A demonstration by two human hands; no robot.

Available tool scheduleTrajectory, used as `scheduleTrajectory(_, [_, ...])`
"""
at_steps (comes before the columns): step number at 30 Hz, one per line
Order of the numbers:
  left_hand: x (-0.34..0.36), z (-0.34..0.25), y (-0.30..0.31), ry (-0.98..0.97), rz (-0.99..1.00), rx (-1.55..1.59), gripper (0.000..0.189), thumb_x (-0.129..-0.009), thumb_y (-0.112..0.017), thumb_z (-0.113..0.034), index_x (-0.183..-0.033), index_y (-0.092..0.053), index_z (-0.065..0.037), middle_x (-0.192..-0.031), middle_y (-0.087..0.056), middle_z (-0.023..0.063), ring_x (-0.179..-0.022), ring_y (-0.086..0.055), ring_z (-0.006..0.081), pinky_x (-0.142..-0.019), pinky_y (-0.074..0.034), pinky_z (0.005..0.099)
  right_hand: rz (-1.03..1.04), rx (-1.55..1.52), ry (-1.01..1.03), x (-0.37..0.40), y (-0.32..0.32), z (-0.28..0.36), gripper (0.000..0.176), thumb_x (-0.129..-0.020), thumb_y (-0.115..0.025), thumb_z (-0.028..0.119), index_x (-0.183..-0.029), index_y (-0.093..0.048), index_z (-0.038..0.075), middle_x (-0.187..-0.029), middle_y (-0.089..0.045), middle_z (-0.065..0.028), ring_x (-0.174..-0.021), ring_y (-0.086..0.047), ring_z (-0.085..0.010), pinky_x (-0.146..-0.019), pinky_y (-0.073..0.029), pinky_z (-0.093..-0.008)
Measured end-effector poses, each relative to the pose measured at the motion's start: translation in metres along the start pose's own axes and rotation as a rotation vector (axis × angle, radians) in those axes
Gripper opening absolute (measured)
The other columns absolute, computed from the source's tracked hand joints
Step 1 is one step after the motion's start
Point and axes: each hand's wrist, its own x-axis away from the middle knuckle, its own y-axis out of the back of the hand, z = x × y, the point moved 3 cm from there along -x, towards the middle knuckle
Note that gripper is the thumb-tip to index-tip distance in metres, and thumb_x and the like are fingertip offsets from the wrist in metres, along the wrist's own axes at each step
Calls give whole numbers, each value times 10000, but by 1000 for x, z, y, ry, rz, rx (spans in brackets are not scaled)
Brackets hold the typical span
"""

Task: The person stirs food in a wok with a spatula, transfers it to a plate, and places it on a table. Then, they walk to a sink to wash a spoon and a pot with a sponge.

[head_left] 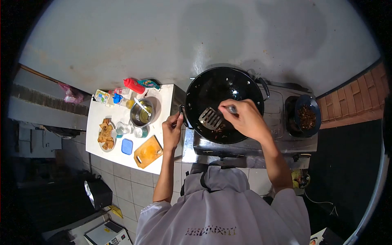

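Observation:
A large black wok (222, 87) sits on the stove, with some browned bits of food (220, 131) near its front side. My right hand (245, 118) is closed around the handle of a slotted metal spatula (210, 118), whose blade rests low in the wok beside the bits. At the wok's left side, my left hand (173, 127) has its fingers closed on the wok's handle (182, 110). Part of the wok's inside is hidden behind my right hand.
Right of the wok, a dark bowl (309, 116) of browned food stands on the stove (253, 149). The white table (122, 161) on the left bears a plate of fried pieces (107, 134), a metal pot (141, 116), a cutting board (148, 152), a blue lid (127, 147) and a red bottle (134, 85).

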Motion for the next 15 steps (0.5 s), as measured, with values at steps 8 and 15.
scheduleTrajectory(8, [-2, 6, 1, 3, 20, 8, 298, -870, -603, -177, -1046, -613, 64, -809, -588, 86, -712, -521, 109, -652, -419, 227, 108, -105, 149, 30, 30, 19, 109, -791, -634, 70, -859, -620, -15, -680, -612, -156, -517, -590, -225, -492, -429, -295])
scheduleTrajectory(15, [-3, 4, 1, 21, 25, 25, 281, -874, -595, -159, -1054, -613, 56, -793, -573, 74, -702, -507, 102, -644, -410, 221, 97, -20, 71, 17, 3, -6, 108, -789, -625, 31, -877, -609, -28, -754, -632, -148, -557, -576, -199, -520, -449, -274])
